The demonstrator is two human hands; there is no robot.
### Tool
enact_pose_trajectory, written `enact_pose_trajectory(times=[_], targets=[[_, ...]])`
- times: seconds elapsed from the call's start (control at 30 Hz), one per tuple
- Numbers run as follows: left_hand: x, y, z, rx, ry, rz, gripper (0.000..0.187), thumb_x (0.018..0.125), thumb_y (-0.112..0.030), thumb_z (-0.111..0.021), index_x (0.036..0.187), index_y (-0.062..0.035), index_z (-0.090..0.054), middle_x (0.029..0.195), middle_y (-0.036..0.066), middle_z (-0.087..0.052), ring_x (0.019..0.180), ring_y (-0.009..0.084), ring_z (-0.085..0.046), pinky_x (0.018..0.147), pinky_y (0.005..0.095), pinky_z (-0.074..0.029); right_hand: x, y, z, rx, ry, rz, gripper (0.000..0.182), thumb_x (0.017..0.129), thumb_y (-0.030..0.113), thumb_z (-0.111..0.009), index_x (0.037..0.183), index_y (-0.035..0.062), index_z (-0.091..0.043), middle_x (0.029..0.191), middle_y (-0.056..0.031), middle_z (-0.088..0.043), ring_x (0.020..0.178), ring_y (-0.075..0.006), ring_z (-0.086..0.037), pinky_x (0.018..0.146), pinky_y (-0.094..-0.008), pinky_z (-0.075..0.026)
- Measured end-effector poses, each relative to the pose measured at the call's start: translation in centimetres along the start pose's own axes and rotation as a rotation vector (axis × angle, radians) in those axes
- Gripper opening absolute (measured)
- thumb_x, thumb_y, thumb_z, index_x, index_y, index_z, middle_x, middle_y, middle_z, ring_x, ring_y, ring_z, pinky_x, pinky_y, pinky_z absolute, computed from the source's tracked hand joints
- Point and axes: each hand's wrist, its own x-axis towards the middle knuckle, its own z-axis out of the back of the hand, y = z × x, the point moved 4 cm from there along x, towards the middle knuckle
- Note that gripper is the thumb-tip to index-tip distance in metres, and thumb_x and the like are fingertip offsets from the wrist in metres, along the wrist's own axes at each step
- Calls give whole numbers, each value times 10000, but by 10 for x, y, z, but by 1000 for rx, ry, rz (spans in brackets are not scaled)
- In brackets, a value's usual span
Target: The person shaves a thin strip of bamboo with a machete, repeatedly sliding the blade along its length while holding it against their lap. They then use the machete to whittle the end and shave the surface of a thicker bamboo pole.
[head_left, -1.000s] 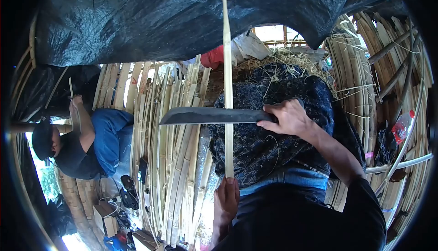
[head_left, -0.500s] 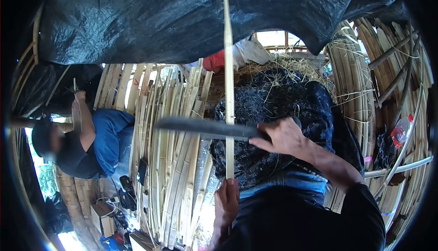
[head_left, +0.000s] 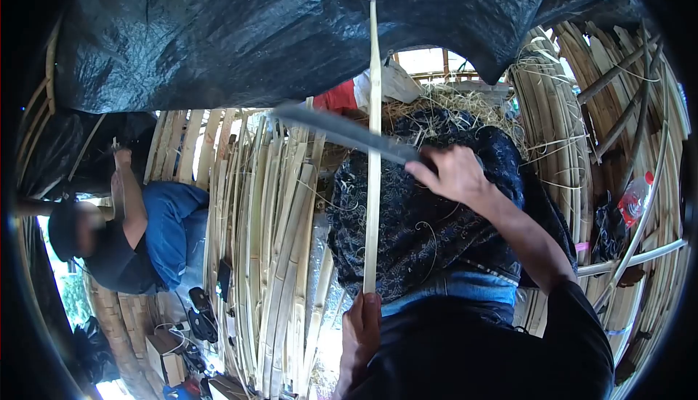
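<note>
My left hand (head_left: 359, 334) grips the near end of a long thin bamboo strip (head_left: 374, 146), which stands up and away from me across my lap. My right hand (head_left: 452, 173) holds the handle of a large dark knife (head_left: 342, 131). Its blade slants up to the left and crosses the strip at about mid-length, blurred with motion. A dark patterned cloth (head_left: 429, 218) covers my legs under the strip.
Split bamboo slats (head_left: 269, 240) lie in a thick pile to my left, and more curved ones (head_left: 582, 131) are stacked at the right. Another person in a blue top (head_left: 145, 225) sits at the left, working a strip. Black tarpaulin (head_left: 276, 29) hangs overhead. A plastic bottle (head_left: 634, 200) lies at the right.
The knife first slid down the strip toward my left hand, then went up it, the blade now tilted up-left. The strip has leaned slightly to the right.
</note>
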Motion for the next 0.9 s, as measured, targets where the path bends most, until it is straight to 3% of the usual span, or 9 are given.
enact_pose_trajectory(times=[0.03, 0.13, 0.2, 0.3, 0.33, 0.4, 0.53, 0.6, 0.9], targets=[[0, 2, 1, 17, -3, -19, 359, 1065, -291, -420, 930, -11, -600, 584, 76, -548, 495, 145, -515, 483, 320, -386, 3, -2, 3, -23, -128, 36, 522, 951, 558, -565, 840, 66, -703, 489, -88, -586, 407, -265, -608, 420, -417, -507], [4, 5, 1, 38, 7, 55, 366, 1064, -309, -414, 922, -25, -596, 571, 63, -523, 486, 148, -492, 481, 339, -374, -18, 28, 10, 6, 149, 193, 534, 927, 592, -582, 848, 80, -712, 469, -72, -564, 373, -239, -578, 381, -388, -482], [8, 11, 1, -25, 38, 93, 375, 1061, -321, -415, 919, -24, -595, 560, 58, -510, 483, 147, -480, 484, 346, -370, -27, 37, 8, 52, -25, 347, 544, 888, 628, -607, 785, 105, -718, 450, -54, -545, 368, -220, -573, 360, -363, -455], [1, 10, 3, -58, 51, 89, 369, 1058, -317, -424, 919, -19, -592, 548, 61, -494, 478, 152, -469, 480, 342, -366, 0, -7, 2, 49, 24, 82, 496, 943, 546, -583, 804, 91, -725, 484, -76, -573, 398, -242, -598, 392, -377, -485], [-1, 11, 4, -25, 42, 95, 366, 1058, -314, -424, 922, -18, -591, 549, 72, -504, 476, 161, -486, 478, 349, -371, 8, -20, 0, 63, 53, -121, 480, 961, 505, -580, 797, 75, -716, 490, -90, -574, 400, -258, -600, 399, -394, -494], [4, 7, 4, 9, 25, 86, 364, 1058, -311, -424, 925, -16, -591, 549, 84, -513, 474, 170, -502, 475, 355, -375, 1, -9, 12, -8, -22, -24, 488, 960, 507, -582, 790, 68, -710, 476, -97, -559, 398, -271, -600, 402, -403, -496], [12, -9, -2, 110, 52, 95, 353, 1057, -309, -437, 942, -16, -598, 568, 130, -556, 488, 206, -584, 470, 378, -392, -28, 47, 13, 69, 110, 260, 520, 911, 591, -594, 812, 98, -725, 472, -89, -566, 415, -264, -614, 412, -386, -498], [11, -11, -2, 103, 28, 101, 351, 1057, -306, -439, 924, -20, -592, 555, 111, -535, 472, 198, -550, 467, 375, -381, -17, 30, 7, 97, 154, 126, 513, 904, 594, -600, 817, 104, -726, 481, -86, -581, 430, -266, -622, 433, -391, -506], [7, 3, -5, 13, -5, 69, 334, 1058, -286, -434, 906, -28, -581, 540, 76, -486, 466, 163, -484, 469, 350, -365, -34, 69, 6, 97, 156, 267, 526, 898, 610, -597, 788, 105, -699, 506, -81, -595, 415, -235, -612, 408, -367, -488]])
